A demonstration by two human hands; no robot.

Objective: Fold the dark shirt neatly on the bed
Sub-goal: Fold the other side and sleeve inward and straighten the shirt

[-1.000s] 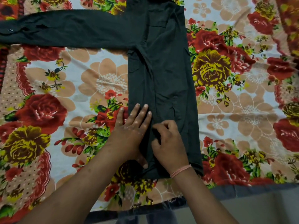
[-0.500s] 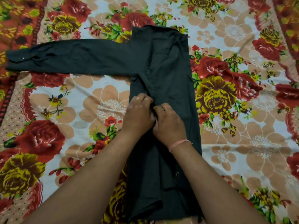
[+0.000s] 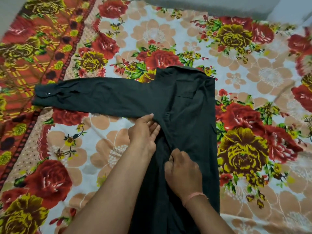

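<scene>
The dark shirt (image 3: pixel 189 105) lies flat on the flowered bed sheet (image 3: pixel 104 149). Its body is a long narrow strip that runs toward me, and one sleeve (image 3: pixel 87 97) stretches out to the left with a buttoned cuff at its end. My left hand (image 3: pixel 143 134) rests at the armpit, where the sleeve meets the body, with its fingers on the folded left edge. My right hand (image 3: pixel 183 171) is lower on the body with the fingers curled, pinching a ridge of the cloth. The shirt's bottom hem is out of view.
The sheet's red and yellow border band (image 3: pixel 33 48) runs along the left. The bed's far edge and a pale wall (image 3: pixel 253 7) show at the top right. A pink band (image 3: pixel 194 197) circles my right wrist.
Both hands have slid up the shirt's body from near the hem toward the armpit. The view has tilted up the bed, so the collar end and the whole sleeve now show.
</scene>
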